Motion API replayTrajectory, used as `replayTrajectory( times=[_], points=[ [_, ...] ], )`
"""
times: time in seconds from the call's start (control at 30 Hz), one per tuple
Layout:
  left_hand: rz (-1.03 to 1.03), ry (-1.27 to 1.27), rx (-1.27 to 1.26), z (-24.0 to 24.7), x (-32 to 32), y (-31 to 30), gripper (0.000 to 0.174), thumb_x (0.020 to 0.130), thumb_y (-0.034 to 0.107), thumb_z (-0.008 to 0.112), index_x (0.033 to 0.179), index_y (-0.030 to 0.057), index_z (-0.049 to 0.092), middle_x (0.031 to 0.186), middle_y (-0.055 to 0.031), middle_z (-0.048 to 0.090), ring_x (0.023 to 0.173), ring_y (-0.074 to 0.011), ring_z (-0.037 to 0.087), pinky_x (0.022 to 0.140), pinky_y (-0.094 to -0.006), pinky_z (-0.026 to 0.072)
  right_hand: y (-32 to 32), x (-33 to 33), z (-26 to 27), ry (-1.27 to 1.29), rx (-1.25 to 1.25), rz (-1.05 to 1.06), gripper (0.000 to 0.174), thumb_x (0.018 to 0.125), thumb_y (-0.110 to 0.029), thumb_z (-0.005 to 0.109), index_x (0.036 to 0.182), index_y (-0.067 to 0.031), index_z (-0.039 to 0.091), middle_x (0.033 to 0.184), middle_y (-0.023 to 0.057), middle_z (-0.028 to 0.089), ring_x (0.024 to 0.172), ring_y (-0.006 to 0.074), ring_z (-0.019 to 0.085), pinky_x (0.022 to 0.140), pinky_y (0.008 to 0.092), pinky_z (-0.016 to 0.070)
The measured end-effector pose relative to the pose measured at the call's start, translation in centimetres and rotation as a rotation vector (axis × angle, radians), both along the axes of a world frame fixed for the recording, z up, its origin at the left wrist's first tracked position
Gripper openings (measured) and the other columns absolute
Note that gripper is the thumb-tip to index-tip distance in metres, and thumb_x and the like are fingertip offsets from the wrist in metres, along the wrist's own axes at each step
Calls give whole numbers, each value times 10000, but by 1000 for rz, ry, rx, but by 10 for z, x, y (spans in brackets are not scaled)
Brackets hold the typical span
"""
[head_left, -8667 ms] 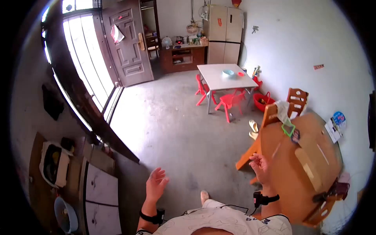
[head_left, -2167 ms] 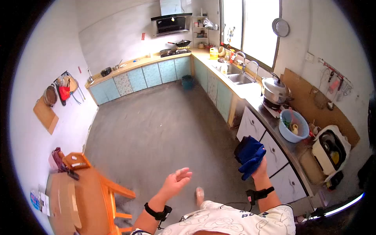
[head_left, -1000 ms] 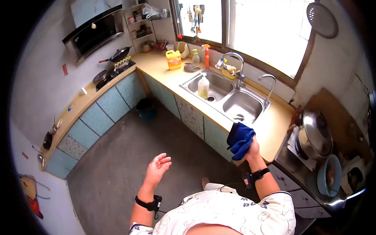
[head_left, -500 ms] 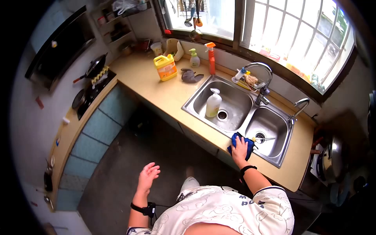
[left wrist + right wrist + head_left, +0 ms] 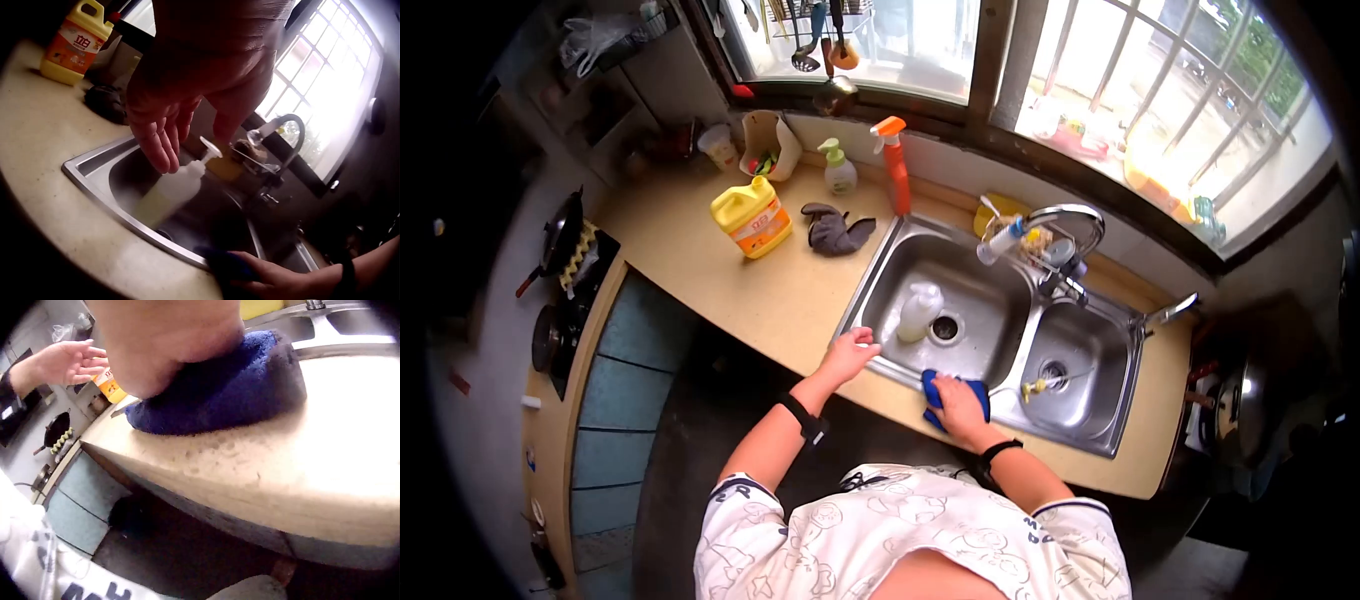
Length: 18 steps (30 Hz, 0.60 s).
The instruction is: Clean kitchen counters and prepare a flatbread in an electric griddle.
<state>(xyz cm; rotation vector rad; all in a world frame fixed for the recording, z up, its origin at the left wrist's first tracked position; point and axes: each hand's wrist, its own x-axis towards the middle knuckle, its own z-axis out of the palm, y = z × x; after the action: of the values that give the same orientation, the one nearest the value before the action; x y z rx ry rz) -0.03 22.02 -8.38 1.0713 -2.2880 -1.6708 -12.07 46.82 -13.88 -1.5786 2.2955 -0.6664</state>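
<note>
- One long beige tabletop [image 5: 780,290] runs under the window [image 5: 1100,90] and carries the things named below.
- Two steel basins form the sink [image 5: 887,290], which is set into the tabletop. A curved tap [image 5: 1068,215] stands behind the wall between the basins.
- One yellow jug [image 5: 750,215] with an orange label stands on the tabletop left of the sink, well apart from both hands.
- The right hand [image 5: 960,405] lies palm down on the blue cloth [image 5: 931,388]. Its fingers are laid flat over the cloth and press it down without pinching it.
- The blue cloth is on the front strip of the tabletop, against the front rim of the sink, about where the two basins meet. In the right wrist view it is bunched thick under the palm and touches the beige surface.
- The left hand [image 5: 847,352] hangs over the front left corner of the left basin. Its fingers are loosely spread and point down, and it holds nothing.
- One white pump bottle [image 5: 918,310] stands in the left basin near the drain, just beyond the left hand but apart from it.
- One grey rag [image 5: 835,230] lies on the tabletop between the yellow jug and the sink.
- One orange spray bottle [image 5: 893,160] stands upright at the back, behind the left basin.
</note>
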Motion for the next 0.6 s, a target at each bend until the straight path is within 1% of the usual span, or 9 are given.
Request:
replayTrajectory(
  times=[0.13,0.2,0.27,0.3,0.4,0.43,0.47,0.53,0.6],
  points=[
    [94,-107,-190,-33,-31,-59,529,747,285,666,1165,-11,535,1083,-185,609,972,-263,610,844,-322,472,-8,-10,2,-102,54,47,478,783,-208,621,1205,-41,472,1306,154,450,1195,323,430,1002,417,340],
    [87,-127,-96,-22,-46,-82,498,751,275,654,1158,9,548,1114,-198,589,1037,-275,573,893,-330,443,-19,-18,0,-139,69,67,477,806,-232,602,1223,-43,466,1305,162,451,1190,329,433,1002,403,343],
    [-119,-255,-495,-3,-57,-98,475,743,254,657,1160,48,560,1221,-210,516,1143,-303,488,961,-342,388,-28,-22,9,-444,144,9,481,841,-258,566,1245,-27,448,1276,186,469,1171,347,441,994,393,349],
    [-121,-332,-515,7,-65,-103,486,728,234,668,1188,116,560,1352,-209,375,1265,-339,331,1026,-363,313,-37,-24,17,-538,184,3,476,881,-280,523,1265,-16,427,1236,209,493,1146,342,466,977,369,358],
    [-282,-398,-781,5,-86,-131,527,717,213,692,1221,187,544,1433,-193,229,1327,-358,193,1058,-422,255,-67,-17,33,-803,92,-9,455,898,-279,506,1262,-17,429,1192,218,517,1121,318,491,956,352,365],
    [-255,-396,-798,5,-93,-140,567,703,193,713,1238,241,532,1467,-167,146,1350,-350,119,1067,-474,216,-78,-14,42,-837,55,-17,418,920,-265,480,1252,-15,435,1128,166,554,1054,251,525,919,320,386],
    [-272,-392,-796,7,-99,-149,567,703,193,713,1238,241,532,1467,-167,146,1350,-350,119,1067,-474,216,-90,-10,50,-840,54,-35,418,920,-265,480,1252,-15,435,1128,166,554,1054,251,525,919,320,386],
    [-231,-449,-869,14,-111,-167,598,690,181,731,1248,242,522,1477,-146,122,1356,-349,91,1067,-502,195,-119,-4,61,-1238,18,-167,382,936,-247,458,1238,-14,440,1067,106,568,996,192,526,889,300,402],
    [-244,-429,-889,4,-113,-197,501,686,138,710,1167,179,579,1456,-147,196,1341,-352,157,1058,-464,244,-154,-2,62,-1237,-60,-221,361,945,-239,443,1227,-13,445,1037,69,566,971,156,515,875,287,408]
  ],
)
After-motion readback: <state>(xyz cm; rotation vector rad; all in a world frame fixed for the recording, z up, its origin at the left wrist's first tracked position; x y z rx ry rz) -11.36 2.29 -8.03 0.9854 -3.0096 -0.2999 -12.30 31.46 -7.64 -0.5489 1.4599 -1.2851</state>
